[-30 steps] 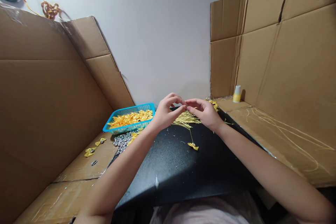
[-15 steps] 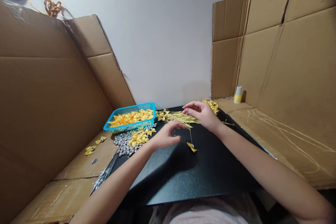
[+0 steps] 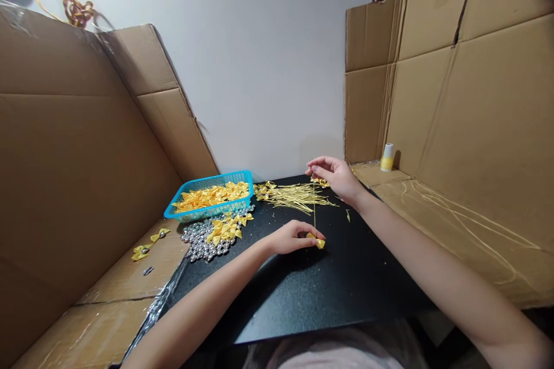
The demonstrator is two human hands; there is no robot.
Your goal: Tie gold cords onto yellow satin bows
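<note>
My left hand (image 3: 293, 237) rests on the black tabletop (image 3: 311, 294) and pinches a small yellow bow (image 3: 319, 243) that hangs on a thin gold thread (image 3: 314, 213). My right hand (image 3: 335, 176) is raised above it, fingers pinched on the upper end of that thread, which runs taut between the two hands. Behind the hands lies a loose bundle of gold threads (image 3: 294, 195).
A blue basket (image 3: 208, 196) of yellow bows stands at the left, with a heap of silver bells (image 3: 203, 240) and more bows (image 3: 225, 229) in front. Cardboard walls enclose both sides. A small yellow-and-white spool (image 3: 387, 157) stands at the right rear. Two bows (image 3: 149, 243) lie on the left cardboard.
My left hand has come down from beside the right hand to the table and taken hold of the yellow bow. My right hand stays raised, holding the thread's top.
</note>
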